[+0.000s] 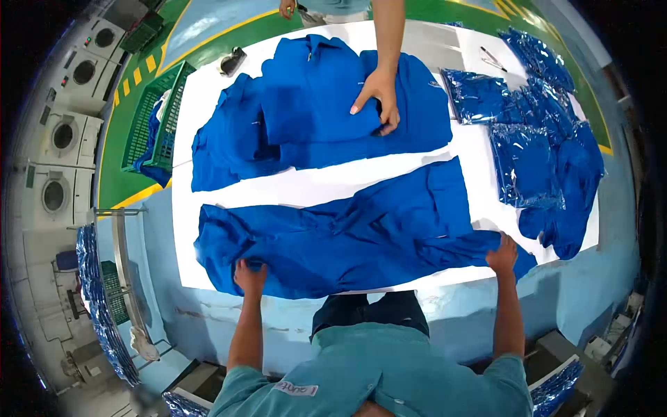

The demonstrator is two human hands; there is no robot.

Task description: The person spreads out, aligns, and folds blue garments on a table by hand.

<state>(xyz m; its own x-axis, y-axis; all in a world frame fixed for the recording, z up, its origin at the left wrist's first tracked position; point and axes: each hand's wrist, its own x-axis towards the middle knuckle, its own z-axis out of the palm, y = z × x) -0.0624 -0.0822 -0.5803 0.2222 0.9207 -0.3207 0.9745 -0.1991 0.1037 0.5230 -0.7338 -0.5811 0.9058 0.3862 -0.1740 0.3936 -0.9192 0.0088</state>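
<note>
A blue long garment lies spread and wrinkled along the near side of the white table. At its near left edge, my left hand is closed, its fingers curled into a fold of the cloth. My right hand pinches the garment near its right end, where a narrow part like a sleeve reaches to the table's edge. Beyond it lie more blue garments, overlapping, one with a collar. A co-worker's hand rests on those far garments, its thumb and fingers on the fabric.
Clear-bagged blue garments are heaped on the right side of the table, with a pen behind them. A tape dispenser-like object sits at the far left corner. Beside the table stands a green crate; washing machines line the left.
</note>
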